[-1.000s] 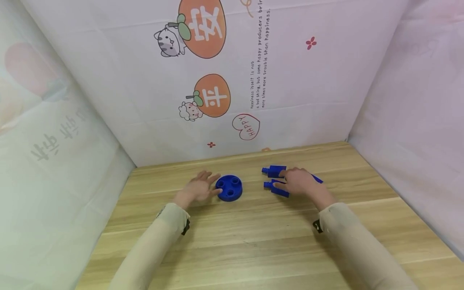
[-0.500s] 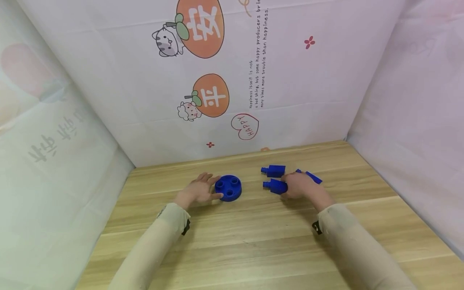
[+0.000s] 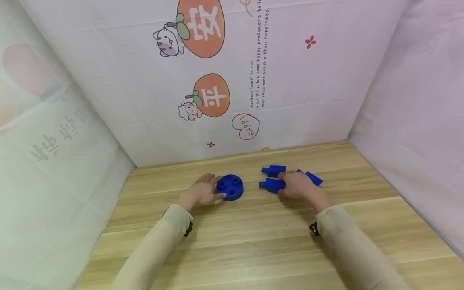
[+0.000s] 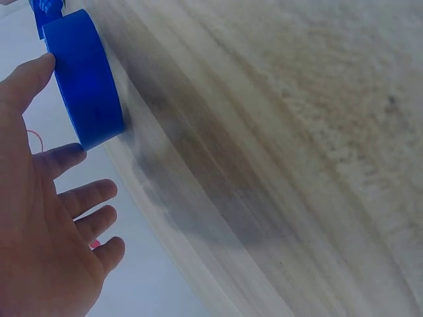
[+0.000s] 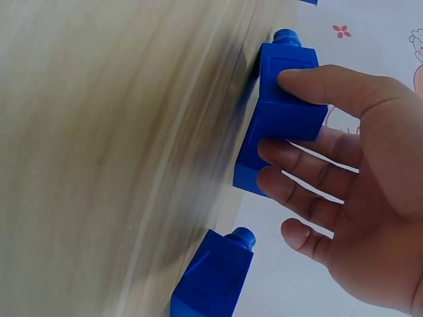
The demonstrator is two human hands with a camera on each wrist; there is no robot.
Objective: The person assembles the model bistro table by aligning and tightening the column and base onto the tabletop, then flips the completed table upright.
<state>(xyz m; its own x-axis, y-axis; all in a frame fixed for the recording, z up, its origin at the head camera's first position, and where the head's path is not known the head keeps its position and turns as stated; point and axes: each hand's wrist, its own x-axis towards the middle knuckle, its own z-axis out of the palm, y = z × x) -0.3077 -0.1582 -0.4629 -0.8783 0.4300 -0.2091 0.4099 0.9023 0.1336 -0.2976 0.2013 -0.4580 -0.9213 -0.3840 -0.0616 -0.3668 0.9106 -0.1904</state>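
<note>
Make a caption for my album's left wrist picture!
Left hand touching a thick, round blue disc on a wood-grained table.

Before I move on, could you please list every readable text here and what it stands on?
"安": upper orange fruit print.
"平": lower orange fruit print.
"HAPPY": red heart.
"Happiness itself is not a bad thing, but some happy producers brin... many times more trouble than happiness.": back sheet, cut off by frame.
Left sheet: faint characters, too blurred to read.
Blue pieces: none legible.

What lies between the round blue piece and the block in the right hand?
Only bare tabletop between the round piece and the block, in the head view.
</note>
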